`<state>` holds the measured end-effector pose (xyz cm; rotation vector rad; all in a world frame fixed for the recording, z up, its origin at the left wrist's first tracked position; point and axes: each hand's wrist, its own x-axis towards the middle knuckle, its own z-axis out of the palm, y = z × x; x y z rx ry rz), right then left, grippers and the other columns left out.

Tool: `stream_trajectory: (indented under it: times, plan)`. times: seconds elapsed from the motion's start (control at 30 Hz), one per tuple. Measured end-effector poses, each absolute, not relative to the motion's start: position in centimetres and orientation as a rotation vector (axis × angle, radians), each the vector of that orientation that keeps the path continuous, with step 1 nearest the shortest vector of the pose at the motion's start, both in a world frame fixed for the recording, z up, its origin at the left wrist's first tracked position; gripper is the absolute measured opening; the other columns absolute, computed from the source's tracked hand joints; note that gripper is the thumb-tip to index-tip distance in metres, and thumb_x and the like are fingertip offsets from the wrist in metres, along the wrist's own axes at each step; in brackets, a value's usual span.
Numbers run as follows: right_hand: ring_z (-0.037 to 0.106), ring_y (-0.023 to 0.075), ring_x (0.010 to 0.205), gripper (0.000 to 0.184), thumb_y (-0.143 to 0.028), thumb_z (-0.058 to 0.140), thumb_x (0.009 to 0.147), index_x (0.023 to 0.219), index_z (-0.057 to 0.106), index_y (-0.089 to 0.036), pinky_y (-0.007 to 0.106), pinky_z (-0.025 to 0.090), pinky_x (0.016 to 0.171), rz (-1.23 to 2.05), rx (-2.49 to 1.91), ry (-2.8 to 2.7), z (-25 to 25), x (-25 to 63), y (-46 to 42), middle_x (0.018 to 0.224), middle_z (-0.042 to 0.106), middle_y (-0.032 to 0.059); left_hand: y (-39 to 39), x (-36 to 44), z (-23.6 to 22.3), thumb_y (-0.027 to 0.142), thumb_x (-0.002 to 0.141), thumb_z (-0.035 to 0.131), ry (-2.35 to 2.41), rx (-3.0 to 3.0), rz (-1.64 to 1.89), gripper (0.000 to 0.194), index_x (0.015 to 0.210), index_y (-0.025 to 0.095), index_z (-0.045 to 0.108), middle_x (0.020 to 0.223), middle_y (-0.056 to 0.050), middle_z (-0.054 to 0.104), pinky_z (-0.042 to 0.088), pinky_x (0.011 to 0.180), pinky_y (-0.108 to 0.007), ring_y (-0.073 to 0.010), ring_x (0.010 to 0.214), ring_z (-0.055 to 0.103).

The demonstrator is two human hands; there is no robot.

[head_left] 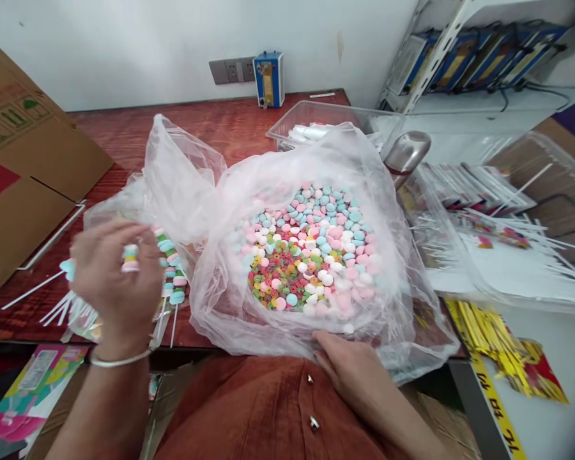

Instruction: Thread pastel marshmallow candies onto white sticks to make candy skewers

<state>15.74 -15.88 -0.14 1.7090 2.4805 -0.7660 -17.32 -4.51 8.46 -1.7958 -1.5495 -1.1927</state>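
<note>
My left hand (pixel 117 278), slightly blurred, is over the left side of the table with its fingers curled. Through the gap in the fingers shows a small stack of coloured candy (pixel 130 257); whether the hand holds it is unclear. Beside that hand lie candy skewers (pixel 175 275) of marshmallows and green gummies on white sticks. At the front rim of a large clear plastic bag (pixel 211 300), my right hand (pixel 352 370) grips the film, its fingers partly hidden. Inside the bag are pink, blue and white marshmallows (pixel 335 223) and ring-shaped gummies (pixel 280 268).
A cardboard box (pixel 23 140) stands at the left. Behind the bag are a clear plastic tub (pixel 306 112) and a steel cylinder (pixel 407 153). Wrapped white sticks (pixel 479 185) fill a tray at right, above yellow twist ties (pixel 489 338). A blue device (pixel 269 80) stands by the wall.
</note>
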Motion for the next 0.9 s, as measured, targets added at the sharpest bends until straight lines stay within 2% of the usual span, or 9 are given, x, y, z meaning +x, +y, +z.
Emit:
stream_trajectory:
  times: [0.1, 0.2, 0.27, 0.33, 0.47, 0.6, 0.67, 0.8, 0.9]
  plan:
    - [0.068, 0.0223, 0.075, 0.014, -0.011, 0.052, 0.092, 0.089, 0.062, -0.021, 0.028, 0.037, 0.057, -0.396, 1.728, 2.464, -0.2, 14.9, -14.8, 0.088, 0.07, 0.0048, -7.0, -10.5, 7.3, 0.017, 0.089, 0.059, -1.521, -2.447, -1.259, 0.012, 0.099, 0.018, 0.066, 0.096, -0.005, 0.069, 0.05, 0.084, -0.032, -0.0178, 0.091, 0.064]
    - [0.065, 0.0228, 0.081, 0.014, -0.008, 0.056, 0.087, 0.087, 0.061, -0.02, 0.03, 0.04, 0.064, -0.329, 1.703, 2.545, -0.1, 15.5, -14.4, 0.089, 0.067, 0.0055, -9.3, -6.8, 5.0, 0.024, 0.09, 0.059, -1.451, -3.283, -0.552, 0.012, 0.1, 0.02, 0.065, 0.098, -0.005, 0.069, 0.05, 0.073, -0.028, -0.0176, 0.084, 0.064]
    - [0.063, 0.0219, 0.083, 0.014, -0.008, 0.06, 0.083, 0.087, 0.06, -0.022, 0.03, 0.042, 0.067, -0.454, 1.616, 2.639, -0.1, 16.5, -14.9, 0.091, 0.066, 0.0038, -10.4, -6.2, 3.5, 0.025, 0.088, 0.061, -1.432, -3.445, -0.084, 0.007, 0.093, 0.02, 0.065, 0.09, -0.003, 0.068, 0.047, 0.066, -0.027, -0.0179, 0.078, 0.064]
    - [0.062, 0.0227, 0.084, 0.016, -0.007, 0.061, 0.081, 0.087, 0.06, -0.022, 0.031, 0.041, 0.069, -0.464, 1.591, 2.675, -0.5, 17.5, -15.6, 0.091, 0.065, 0.0033, -11.1, -6.6, 2.9, 0.019, 0.089, 0.058, -1.408, -3.486, 0.101, 0.008, 0.084, 0.02, 0.063, 0.083, -0.001, 0.066, 0.042, 0.062, -0.026, -0.0162, 0.073, 0.062]
    - [0.061, 0.0238, 0.081, 0.016, -0.006, 0.055, 0.086, 0.086, 0.061, -0.021, 0.032, 0.04, 0.07, -0.445, 1.657, 2.656, -0.9, 18.0, -16.2, 0.088, 0.066, 0.0044, -11.4, -7.7, 5.1, 0.012, 0.094, 0.048, -1.256, -3.534, -0.064, 0.021, 0.078, 0.019, 0.061, 0.081, 0.0, 0.061, 0.036, 0.06, -0.024, -0.0123, 0.069, 0.054]
    - [0.061, 0.0165, 0.078, 0.016, -0.02, 0.048, 0.098, 0.085, 0.058, -0.021, 0.025, 0.04, 0.067, -1.116, 1.812, 2.632, 0.5, 18.0, -14.0, 0.084, 0.065, -0.0003, -11.0, -8.1, 8.2, 0.011, 0.096, 0.039, -1.231, -3.314, -0.427, 0.028, 0.08, 0.019, 0.061, 0.081, -0.002, 0.055, 0.034, 0.064, -0.026, -0.0137, 0.072, 0.048]
    - [0.061, 0.0166, 0.078, 0.021, -0.027, 0.044, 0.1, 0.085, 0.058, -0.021, 0.025, 0.041, 0.068, -1.215, 2.004, 2.567, 1.2, 18.1, -12.4, 0.083, 0.066, 0.0, -10.9, -8.1, 8.0, 0.011, 0.096, 0.039, -1.254, -3.289, -0.349, 0.028, 0.078, 0.02, 0.06, 0.082, -0.002, 0.055, 0.034, 0.064, -0.027, -0.0141, 0.072, 0.048]
    - [0.062, 0.0198, 0.078, 0.031, -0.032, 0.039, 0.101, 0.082, 0.061, -0.02, 0.029, 0.043, 0.069, -1.13, 2.272, 2.514, 1.0, 18.1, -10.2, 0.082, 0.068, 0.0031, -10.6, -7.9, 4.4, 0.005, 0.086, 0.046, -1.49, -3.355, 0.155, 0.023, 0.077, 0.021, 0.061, 0.084, -0.002, 0.06, 0.038, 0.065, -0.027, -0.0156, 0.072, 0.054]
    - [0.066, 0.0213, 0.083, 0.034, -0.034, 0.036, 0.101, 0.095, 0.067, -0.021, 0.031, 0.048, 0.073, -1.158, 2.331, 2.509, 0.4, 18.2, -9.9, 0.091, 0.073, 0.0049, -10.2, -8.1, 2.6, 0.004, 0.076, 0.055, -1.598, -3.5, 0.205, 0.023, 0.085, 0.022, 0.066, 0.092, -0.003, 0.065, 0.044, 0.074, -0.029, -0.0187, 0.083, 0.06]
